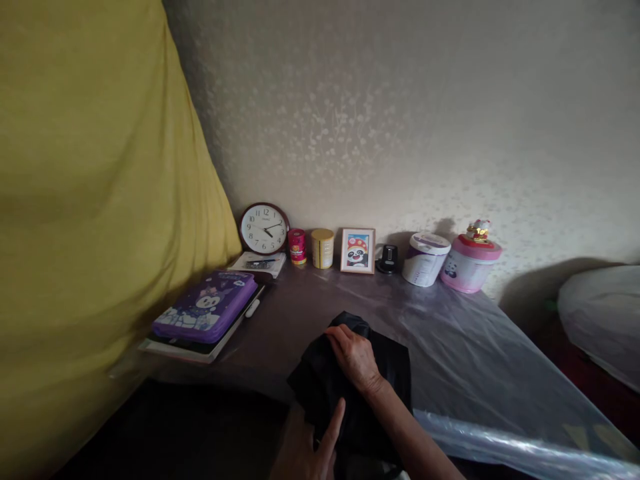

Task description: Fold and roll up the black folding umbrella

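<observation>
A crumpled, dark bundle of black fabric [385, 373] is in front of me at the near edge of the table; its exact kind does not show. My right hand [353, 357] reaches across it from the lower right, its fingers closed together on the upper edge of the cloth. At the bottom of the head view, my left hand [317, 453] is at the lower left side of the bundle. Its raised thumb lies against the cloth, while the other fingers are blurred or hidden below.
The table [480, 373] has a clear plastic cover. A purple case [210, 307] lies on books at left, beside a yellow curtain [100, 200]. Along the wall stand a clock [264, 228], red can [297, 247], yellow can [323, 249], picture frame [357, 251] and white tub [425, 260].
</observation>
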Demonstrator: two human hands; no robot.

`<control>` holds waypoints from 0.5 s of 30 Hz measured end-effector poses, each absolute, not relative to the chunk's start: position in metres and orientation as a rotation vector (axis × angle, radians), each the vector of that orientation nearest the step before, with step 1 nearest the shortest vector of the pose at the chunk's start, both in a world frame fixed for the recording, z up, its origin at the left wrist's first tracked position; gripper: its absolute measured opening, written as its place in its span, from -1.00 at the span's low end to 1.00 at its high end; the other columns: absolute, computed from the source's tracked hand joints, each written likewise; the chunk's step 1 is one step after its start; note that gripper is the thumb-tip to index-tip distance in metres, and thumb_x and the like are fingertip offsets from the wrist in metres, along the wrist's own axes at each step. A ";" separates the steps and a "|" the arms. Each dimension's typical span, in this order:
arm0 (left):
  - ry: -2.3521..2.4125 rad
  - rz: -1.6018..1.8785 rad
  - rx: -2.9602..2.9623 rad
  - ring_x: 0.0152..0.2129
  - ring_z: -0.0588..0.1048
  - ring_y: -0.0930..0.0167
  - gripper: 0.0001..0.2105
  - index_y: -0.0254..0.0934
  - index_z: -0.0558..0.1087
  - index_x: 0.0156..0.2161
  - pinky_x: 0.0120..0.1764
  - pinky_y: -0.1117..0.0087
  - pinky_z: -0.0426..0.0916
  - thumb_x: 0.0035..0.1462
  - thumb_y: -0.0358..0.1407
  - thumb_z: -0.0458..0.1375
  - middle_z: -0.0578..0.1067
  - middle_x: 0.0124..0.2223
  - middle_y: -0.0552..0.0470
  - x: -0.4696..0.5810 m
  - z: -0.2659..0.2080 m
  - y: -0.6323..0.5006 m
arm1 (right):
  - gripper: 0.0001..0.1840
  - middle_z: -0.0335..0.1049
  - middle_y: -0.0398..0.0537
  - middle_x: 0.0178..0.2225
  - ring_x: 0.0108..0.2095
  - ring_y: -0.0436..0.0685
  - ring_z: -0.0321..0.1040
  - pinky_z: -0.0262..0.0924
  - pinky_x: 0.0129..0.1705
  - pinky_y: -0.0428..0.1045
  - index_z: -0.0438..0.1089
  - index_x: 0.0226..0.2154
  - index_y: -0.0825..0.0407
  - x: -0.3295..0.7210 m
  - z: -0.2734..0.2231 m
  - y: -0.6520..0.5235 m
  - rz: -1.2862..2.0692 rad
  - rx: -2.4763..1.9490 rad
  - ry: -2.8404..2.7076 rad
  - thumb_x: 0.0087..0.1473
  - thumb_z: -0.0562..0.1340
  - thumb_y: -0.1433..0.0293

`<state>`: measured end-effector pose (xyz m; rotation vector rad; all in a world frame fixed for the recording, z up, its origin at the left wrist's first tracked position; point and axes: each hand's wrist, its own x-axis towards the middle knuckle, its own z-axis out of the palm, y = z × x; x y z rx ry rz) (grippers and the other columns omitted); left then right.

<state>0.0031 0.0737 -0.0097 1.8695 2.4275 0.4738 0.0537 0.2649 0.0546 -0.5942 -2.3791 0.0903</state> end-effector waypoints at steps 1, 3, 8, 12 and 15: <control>2.445 0.415 1.884 0.16 0.36 0.00 -0.49 -0.04 0.17 0.28 0.08 0.02 0.35 0.25 -0.44 -0.07 0.51 0.08 -0.35 0.004 -0.009 0.074 | -0.74 0.50 -0.09 -0.31 -0.39 0.02 0.49 0.28 -0.35 -0.14 0.43 -0.19 0.00 0.054 0.055 0.265 0.091 -0.592 -2.382 0.35 0.02 0.42; 2.466 0.324 1.906 0.16 0.35 -0.01 -0.47 -0.01 0.14 0.28 0.10 -0.03 0.32 0.24 -0.44 -0.05 0.51 0.06 -0.35 0.005 -0.010 0.075 | -0.74 0.51 -0.09 -0.31 -0.39 0.02 0.49 0.28 -0.35 -0.14 0.43 -0.18 -0.01 0.054 0.056 0.264 0.088 -0.587 -2.387 0.34 0.03 0.42; 2.460 0.320 1.914 0.17 0.33 -0.02 -0.46 0.00 0.13 0.28 0.11 -0.06 0.31 0.24 -0.47 -0.08 0.44 0.16 -0.37 0.006 -0.014 0.078 | -0.74 0.51 -0.09 -0.32 -0.39 0.02 0.50 0.29 -0.35 -0.14 0.44 -0.19 -0.01 0.052 0.059 0.263 0.067 -0.594 -2.392 0.34 0.03 0.42; 2.488 0.288 1.933 0.17 0.31 -0.06 -0.49 -0.04 0.18 0.27 0.12 -0.08 0.30 0.24 -0.41 -0.01 0.40 0.19 -0.38 0.005 -0.012 0.078 | -0.73 0.51 -0.09 -0.33 -0.39 0.02 0.50 0.30 -0.35 -0.13 0.44 -0.19 -0.02 0.052 0.060 0.263 0.057 -0.592 -2.383 0.34 0.03 0.43; 2.500 0.286 1.959 0.16 0.34 -0.02 -0.45 -0.01 0.20 0.26 0.13 -0.04 0.31 0.19 -0.45 0.03 0.44 0.18 -0.28 0.005 -0.007 0.077 | -0.73 0.51 -0.08 -0.32 -0.39 0.02 0.50 0.30 -0.34 -0.14 0.43 -0.18 -0.01 0.052 0.059 0.263 0.061 -0.588 -2.381 0.34 0.02 0.42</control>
